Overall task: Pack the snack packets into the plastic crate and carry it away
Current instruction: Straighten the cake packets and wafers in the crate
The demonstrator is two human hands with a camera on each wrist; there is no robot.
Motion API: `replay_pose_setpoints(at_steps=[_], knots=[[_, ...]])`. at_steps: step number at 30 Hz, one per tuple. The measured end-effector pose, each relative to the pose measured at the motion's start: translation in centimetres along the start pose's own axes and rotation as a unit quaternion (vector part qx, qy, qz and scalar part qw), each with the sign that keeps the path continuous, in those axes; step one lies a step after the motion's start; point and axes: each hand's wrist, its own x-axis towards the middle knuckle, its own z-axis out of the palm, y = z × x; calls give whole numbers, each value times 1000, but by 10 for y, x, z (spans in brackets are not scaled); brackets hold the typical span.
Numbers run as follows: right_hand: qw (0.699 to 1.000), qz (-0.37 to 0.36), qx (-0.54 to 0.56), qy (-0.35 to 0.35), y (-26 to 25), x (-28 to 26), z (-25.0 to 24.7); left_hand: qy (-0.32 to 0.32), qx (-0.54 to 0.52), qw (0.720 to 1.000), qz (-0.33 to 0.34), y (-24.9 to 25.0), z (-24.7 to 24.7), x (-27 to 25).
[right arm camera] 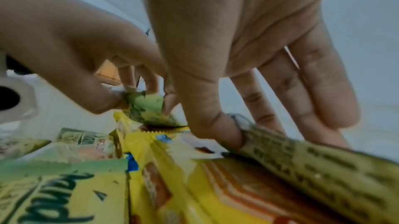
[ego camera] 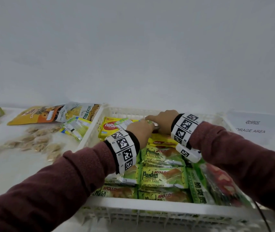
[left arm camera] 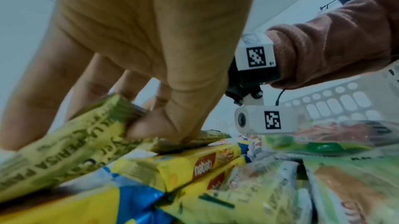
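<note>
A white plastic crate (ego camera: 150, 204) stands in front of me, holding several green Pandan cake packets (ego camera: 163, 177) and yellow wafer packets (ego camera: 110, 126). Both hands are over its far end, close together. My left hand (ego camera: 141, 129) pinches a green cake packet (left arm camera: 75, 145) between thumb and fingers, just above the yellow wafer packs (left arm camera: 194, 168). My right hand (ego camera: 162, 122) pinches the end of a green packet (right arm camera: 313, 164) with thumb and forefinger, the other fingers straight. Whether both hands hold one packet, I cannot tell.
Left of the crate on the white table lie a jackfruit chips bag (ego camera: 79, 111), an orange bag (ego camera: 36, 114), green-yellow sachets (ego camera: 76, 128) and several clear snack packs (ego camera: 36, 144). A "storage area" label (ego camera: 252, 129) is at the right. A white wall rises behind.
</note>
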Motion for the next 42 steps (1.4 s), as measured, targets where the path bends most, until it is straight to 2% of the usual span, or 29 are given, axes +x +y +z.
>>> replay_pose_setpoints(at_steps=[3, 7, 11, 14, 17, 19, 22, 25, 28, 30, 33, 37, 42], knots=[[999, 15, -12, 33, -3, -3, -2, 39, -24, 999, -28, -5, -5, 0], [998, 17, 28, 60, 4, -11, -8, 57, -74, 993, -76, -12, -17, -4], [990, 50, 92, 99, 11, -21, -11, 75, -68, 990, -96, -21, -26, -10], [972, 101, 174, 119, 17, -25, -10, 103, -70, 986, -114, -32, -37, -15], [944, 118, 286, 119, 22, -28, -11, 130, -141, 973, -125, -45, -50, -21], [924, 114, 344, 122, 25, -30, -13, 123, -203, 966, -101, -52, -59, -26], [900, 115, 395, 145, 27, -36, -17, 78, -289, 953, -50, -57, -71, -37], [886, 98, 432, 137, 31, -50, -24, 1, -303, 953, -11, -59, -75, -44], [870, 72, 480, 80, 32, -69, -33, -153, -258, 953, 35, -61, -70, -45], [849, 48, 526, 30, 31, -80, -35, -256, -223, 938, 65, -63, -65, -44], [845, 1, 529, -80, 25, -89, -32, -358, -206, 906, 89, -60, -57, -46], [845, -58, 504, -172, 6, -89, -19, -424, -137, 889, 109, -52, -41, -47], [828, -80, 516, -203, -3, -77, 0, -454, -59, 881, 120, -44, -27, -48]])
